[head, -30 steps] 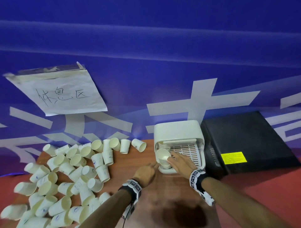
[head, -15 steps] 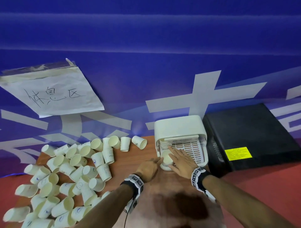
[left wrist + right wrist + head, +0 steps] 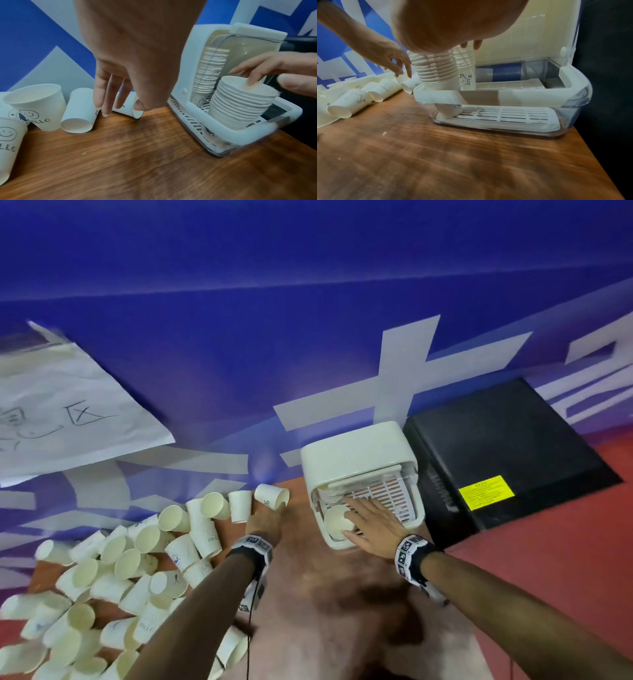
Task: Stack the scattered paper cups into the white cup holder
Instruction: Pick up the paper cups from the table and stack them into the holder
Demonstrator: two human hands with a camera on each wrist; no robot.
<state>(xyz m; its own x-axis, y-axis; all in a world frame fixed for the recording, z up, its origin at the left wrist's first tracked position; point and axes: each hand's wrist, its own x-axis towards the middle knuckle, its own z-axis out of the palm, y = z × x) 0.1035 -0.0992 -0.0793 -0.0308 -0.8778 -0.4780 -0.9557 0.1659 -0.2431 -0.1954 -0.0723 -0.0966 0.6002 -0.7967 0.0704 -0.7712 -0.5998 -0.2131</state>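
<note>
I see a black box w/ yellow label right of fingers, handwritten paper sign on blue wall far left.

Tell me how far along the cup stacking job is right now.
Partly done. Two stacks of nested cups already stand in the white cup holder: a front stack and a rear stack. In hand: the right hand rests its fingers on the front stack's top cup, while the left hand reaches down onto a lying cup. Left: many scattered cups on the wooden table.
</note>
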